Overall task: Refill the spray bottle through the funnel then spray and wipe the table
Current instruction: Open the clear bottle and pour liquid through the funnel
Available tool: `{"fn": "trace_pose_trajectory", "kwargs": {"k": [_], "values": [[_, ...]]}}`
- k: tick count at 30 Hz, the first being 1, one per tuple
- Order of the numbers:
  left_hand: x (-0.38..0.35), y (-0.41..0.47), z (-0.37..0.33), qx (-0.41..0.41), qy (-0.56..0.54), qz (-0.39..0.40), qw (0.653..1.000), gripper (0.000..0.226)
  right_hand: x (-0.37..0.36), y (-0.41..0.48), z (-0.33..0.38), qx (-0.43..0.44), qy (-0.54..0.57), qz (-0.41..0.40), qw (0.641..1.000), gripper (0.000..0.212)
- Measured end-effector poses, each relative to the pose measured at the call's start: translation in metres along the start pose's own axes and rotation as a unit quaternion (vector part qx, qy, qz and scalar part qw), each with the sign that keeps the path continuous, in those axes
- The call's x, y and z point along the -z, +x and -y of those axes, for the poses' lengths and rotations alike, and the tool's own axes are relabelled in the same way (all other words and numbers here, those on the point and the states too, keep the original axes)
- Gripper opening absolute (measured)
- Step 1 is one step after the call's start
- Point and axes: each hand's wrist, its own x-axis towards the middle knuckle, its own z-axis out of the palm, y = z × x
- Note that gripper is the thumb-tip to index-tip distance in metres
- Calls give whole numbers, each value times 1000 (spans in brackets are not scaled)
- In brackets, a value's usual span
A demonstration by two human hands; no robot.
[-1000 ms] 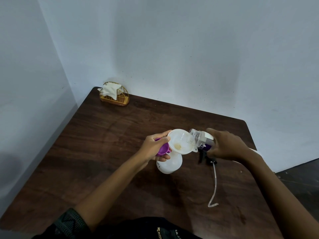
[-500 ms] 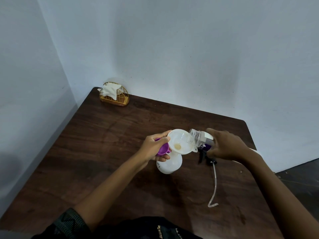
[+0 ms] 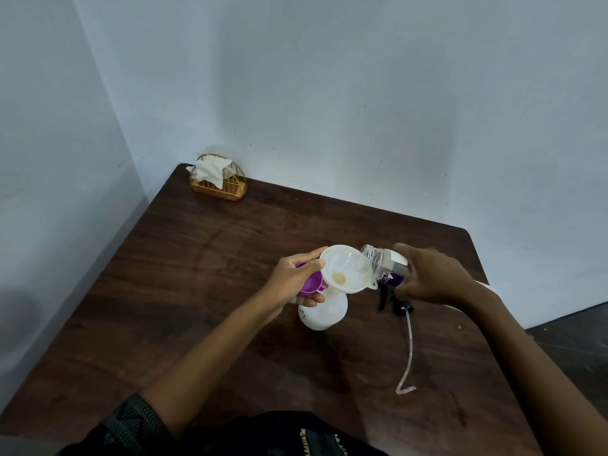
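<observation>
Two idle: corner napkin holder (image 3: 219,183), sprayer head (image 3: 385,296)

This looks like a plain room in a home, though nothing settles it for certain. Two pale painted walls (image 3: 362,93), flecked with small dark marks, meet in a corner, and a dark wood-grain table (image 3: 197,274) sits close into that corner. At the table's far end stands a gold wire holder (image 3: 235,190) with a white tissue (image 3: 210,169) in it, as kept on a dining table. A strip of dark floor (image 3: 575,334) shows at the right. The things in use are household ones: a white spray bottle (image 3: 324,315), a funnel (image 3: 345,258), a small refill bottle (image 3: 383,264) and a trigger head (image 3: 391,299) lying on the table.
</observation>
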Motion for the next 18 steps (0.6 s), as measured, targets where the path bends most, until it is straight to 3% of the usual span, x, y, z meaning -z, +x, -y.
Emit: {"fn": "trace_pose_trajectory", "kwargs": {"k": [18], "values": [[-1, -1, 0, 1, 4, -3, 1000, 40, 0, -1, -1, -7, -4, -3, 1000, 34]]}}
